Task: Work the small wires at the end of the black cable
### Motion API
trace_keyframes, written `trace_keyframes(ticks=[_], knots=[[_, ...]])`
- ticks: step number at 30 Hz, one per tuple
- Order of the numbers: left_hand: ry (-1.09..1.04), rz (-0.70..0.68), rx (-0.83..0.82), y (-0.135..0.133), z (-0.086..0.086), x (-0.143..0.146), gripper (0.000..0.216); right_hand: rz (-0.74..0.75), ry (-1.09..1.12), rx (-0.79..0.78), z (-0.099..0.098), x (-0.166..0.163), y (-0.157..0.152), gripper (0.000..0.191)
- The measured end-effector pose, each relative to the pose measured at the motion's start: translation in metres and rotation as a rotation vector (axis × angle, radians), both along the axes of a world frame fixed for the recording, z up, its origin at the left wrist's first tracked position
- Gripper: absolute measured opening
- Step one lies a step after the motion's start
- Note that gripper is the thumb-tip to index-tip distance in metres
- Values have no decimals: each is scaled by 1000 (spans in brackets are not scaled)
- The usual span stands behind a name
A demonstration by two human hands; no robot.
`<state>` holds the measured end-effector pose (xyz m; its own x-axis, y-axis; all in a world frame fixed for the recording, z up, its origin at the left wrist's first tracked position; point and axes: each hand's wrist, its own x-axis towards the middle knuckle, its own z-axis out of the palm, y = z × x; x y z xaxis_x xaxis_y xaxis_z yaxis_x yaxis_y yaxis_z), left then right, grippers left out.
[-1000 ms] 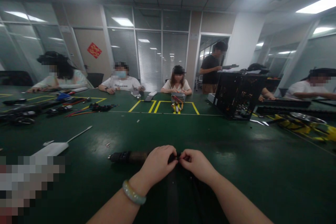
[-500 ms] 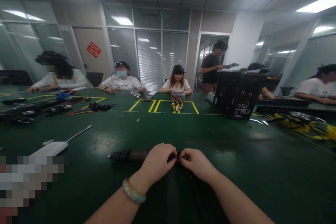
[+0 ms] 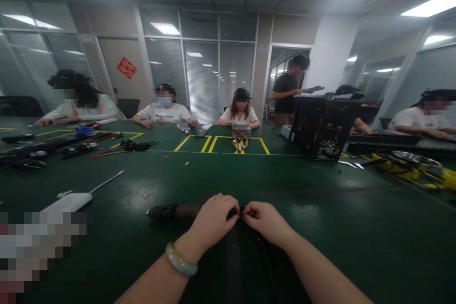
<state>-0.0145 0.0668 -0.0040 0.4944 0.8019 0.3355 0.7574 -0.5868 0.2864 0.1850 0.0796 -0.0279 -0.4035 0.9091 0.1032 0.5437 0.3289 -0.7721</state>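
Observation:
A dark cylindrical tool (image 3: pixel 174 212) lies on the green table mat, its black ribbed collar and small metal tip pointing left. My left hand (image 3: pixel 217 213), with a bracelet (image 3: pixel 181 260) on its wrist, covers the tool's right end. Thumb and fingers of that hand are pinched together. Opposite it, my right hand (image 3: pixel 265 221) is also closed in a pinch, its fingertips nearly touching the left ones. Something small and dark shows between the two pinches, too small to name. A dark cable-like line runs from under my right hand towards me.
A white stick-like object (image 3: pixel 73 199) lies at left, partly pixelated. Dark tools and wires (image 3: pixel 135 145) lie at far left. A black computer case (image 3: pixel 317 126) stands at back right, beside yellow straps (image 3: pixel 402 171). Several people sit round the table; one person (image 3: pixel 287 85) stands.
Both hands hold almost the same place, fingertips still meeting at the tool's right end. The view has shifted very slightly. A seated person at far right has moved a little left.

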Motion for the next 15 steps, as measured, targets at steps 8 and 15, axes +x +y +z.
trace_keyframes(ticks=[8,15], knots=[[-1,-1,2,0,2,0,10,2,1,-13,0,0,0,14],[2,-15,2,1,-1,0,13,-11,-15,16,-2,0,1,13]])
